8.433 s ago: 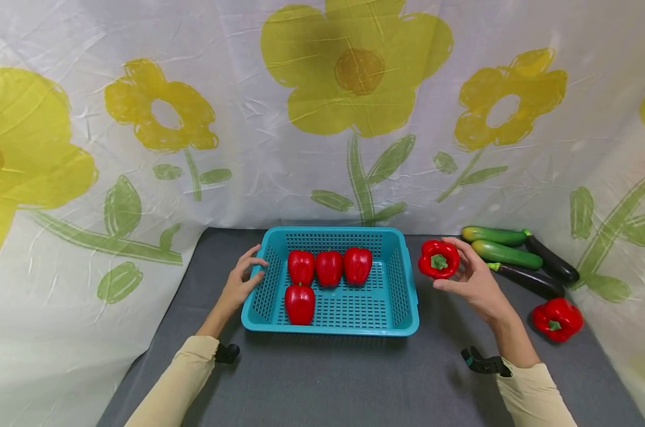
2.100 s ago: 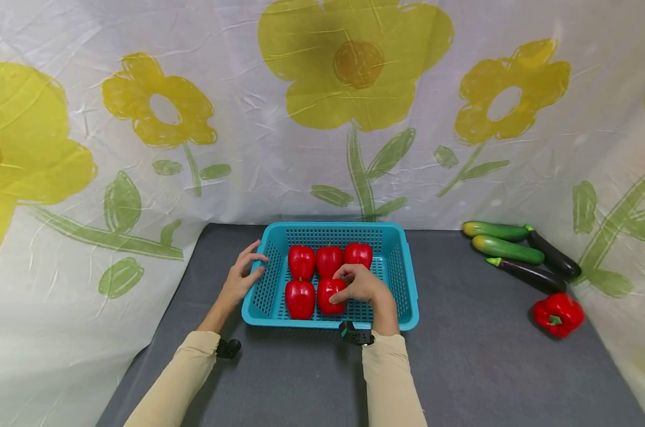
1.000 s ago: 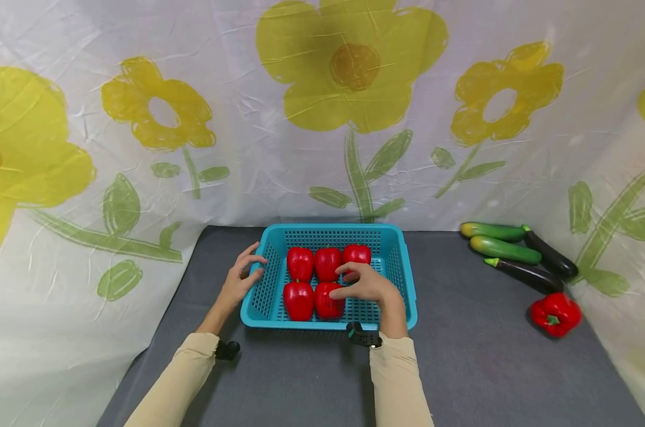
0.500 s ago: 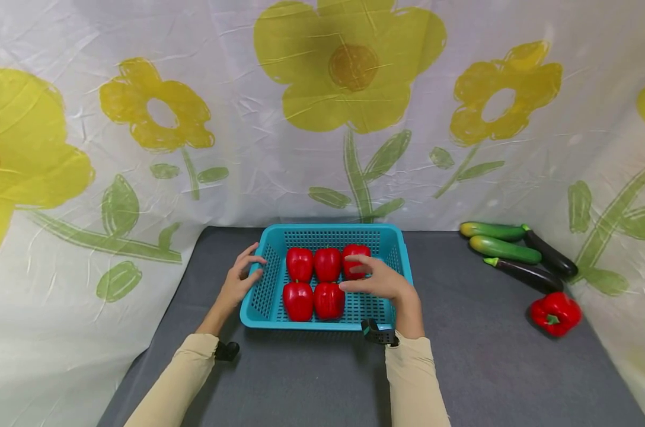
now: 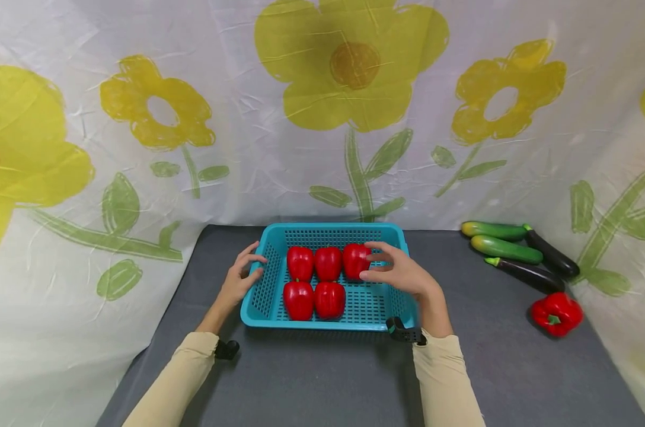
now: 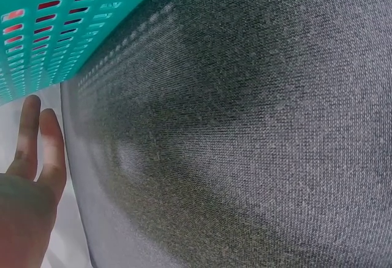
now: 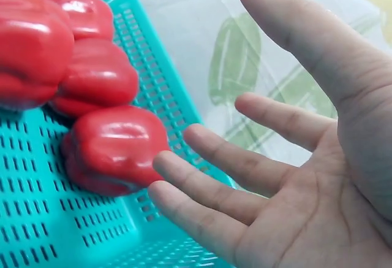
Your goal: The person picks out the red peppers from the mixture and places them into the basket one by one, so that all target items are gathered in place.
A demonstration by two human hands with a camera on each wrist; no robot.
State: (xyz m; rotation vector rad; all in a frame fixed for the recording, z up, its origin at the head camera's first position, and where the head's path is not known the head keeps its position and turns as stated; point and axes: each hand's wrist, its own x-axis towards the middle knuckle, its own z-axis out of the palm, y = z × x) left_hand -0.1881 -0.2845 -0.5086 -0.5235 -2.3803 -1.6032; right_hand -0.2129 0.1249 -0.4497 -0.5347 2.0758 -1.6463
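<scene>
A turquoise plastic basket (image 5: 330, 325) holds red bell peppers: three in the back row and two in front, among them the front-right bell pepper (image 5: 329, 300). My left hand (image 5: 239, 284) is at the basket's left rim, fingers relaxed; in the left wrist view two fingers (image 6: 52, 145) extend beside the basket wall (image 6: 122, 10). Over the basket's right side is my right hand (image 5: 402, 273), holding nothing, fingers spread. Nearest to it is the back-right bell pepper (image 5: 357, 261). The right wrist view shows its bare palm (image 7: 306, 219) facing the camera near a bell pepper (image 7: 116, 148).
On the grey cloth at right lie two green zucchini (image 5: 506, 249), two dark eggplants (image 5: 525, 274) and another red bell pepper (image 5: 556, 314). Behind the table hangs a white flowered curtain (image 5: 280, 178).
The right hand carried a bell pepper from the right into the basket's front row and let it go. It has since lifted and moved right. The left hand stays at the rim.
</scene>
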